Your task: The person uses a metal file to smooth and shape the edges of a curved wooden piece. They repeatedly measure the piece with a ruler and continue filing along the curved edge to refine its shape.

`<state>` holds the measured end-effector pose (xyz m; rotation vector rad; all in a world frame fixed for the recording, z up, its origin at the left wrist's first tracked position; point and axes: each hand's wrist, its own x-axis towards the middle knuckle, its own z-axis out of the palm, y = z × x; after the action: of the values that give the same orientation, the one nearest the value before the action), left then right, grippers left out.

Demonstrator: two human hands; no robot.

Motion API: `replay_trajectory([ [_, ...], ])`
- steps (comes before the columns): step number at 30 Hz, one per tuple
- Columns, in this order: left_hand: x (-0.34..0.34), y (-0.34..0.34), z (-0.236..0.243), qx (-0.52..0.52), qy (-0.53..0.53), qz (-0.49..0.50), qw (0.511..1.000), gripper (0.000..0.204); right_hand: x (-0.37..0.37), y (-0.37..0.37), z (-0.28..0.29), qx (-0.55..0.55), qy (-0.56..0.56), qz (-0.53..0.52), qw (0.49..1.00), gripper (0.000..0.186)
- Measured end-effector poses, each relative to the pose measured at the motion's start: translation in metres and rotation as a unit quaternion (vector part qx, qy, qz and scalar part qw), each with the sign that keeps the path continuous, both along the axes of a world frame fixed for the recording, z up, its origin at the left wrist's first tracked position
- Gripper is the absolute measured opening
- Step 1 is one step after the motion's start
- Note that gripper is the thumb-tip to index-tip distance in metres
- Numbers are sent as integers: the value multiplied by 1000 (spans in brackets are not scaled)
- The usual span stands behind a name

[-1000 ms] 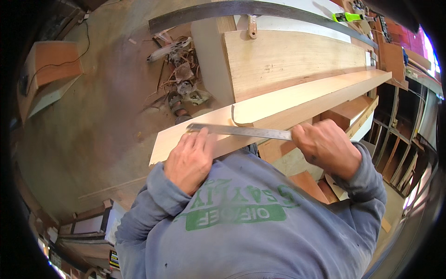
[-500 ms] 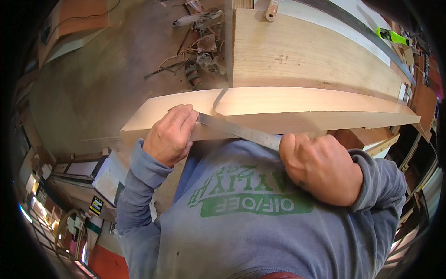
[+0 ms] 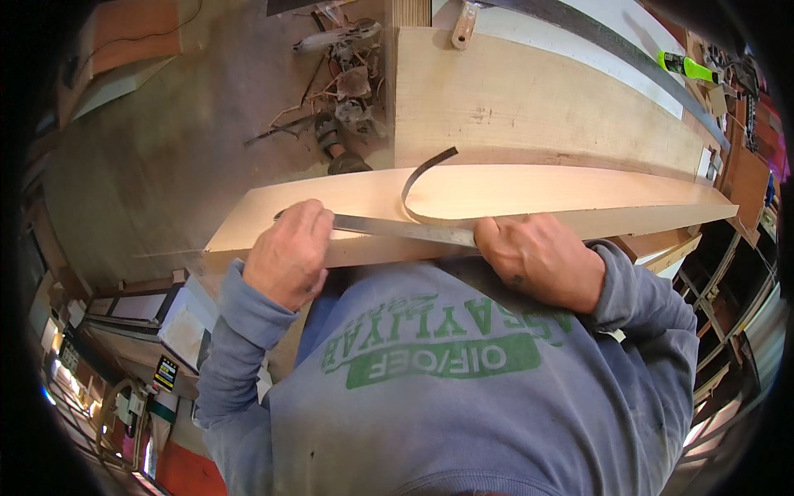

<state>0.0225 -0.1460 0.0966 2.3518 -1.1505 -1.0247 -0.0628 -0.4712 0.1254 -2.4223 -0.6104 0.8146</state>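
Observation:
A long, flat metal file-like bar [image 3: 405,231] lies across the near edge of a pale wooden board [image 3: 579,188]. My left hand [image 3: 289,258] is closed around its left end, the fingers over the board's top. Around its other end my right hand [image 3: 539,260] is wrapped in a fist, close to the board's near side. From that near edge, between my hands, a thin dark strip [image 3: 406,191] curls up over the board, its free end in the air. The bar's exact kind is unclear, as my hands cover both its ends.
Beyond the board stands a wide wooden panel [image 3: 529,107], with a wooden-handled tool [image 3: 464,26] on its far side. A bright green-handled tool [image 3: 688,66] lies at the far right. Scraps [image 3: 351,83] and a sandalled foot [image 3: 328,132] are on the floor. A cabinet [image 3: 136,347] stands left.
My right hand has moved up and left, bringing the bar nearly level along the board's edge. The dark strip has a longer free curl, its tip now pointing up and right.

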Motion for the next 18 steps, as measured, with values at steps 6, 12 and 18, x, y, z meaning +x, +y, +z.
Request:
replay_trajectory([
  [6,-25,-40,-11,-108,-79,-24,991,44,-7,-24,67,-116,72,24,990,14],
  [12,-21,-49,-16,-122,-64,-42,990,37,-18,-42,52,-84,97,2,992,14],
  [18,-24,-52,-10,-91,-73,-33,993,38,-17,-60,15,-12,113,-18,993,14],
])
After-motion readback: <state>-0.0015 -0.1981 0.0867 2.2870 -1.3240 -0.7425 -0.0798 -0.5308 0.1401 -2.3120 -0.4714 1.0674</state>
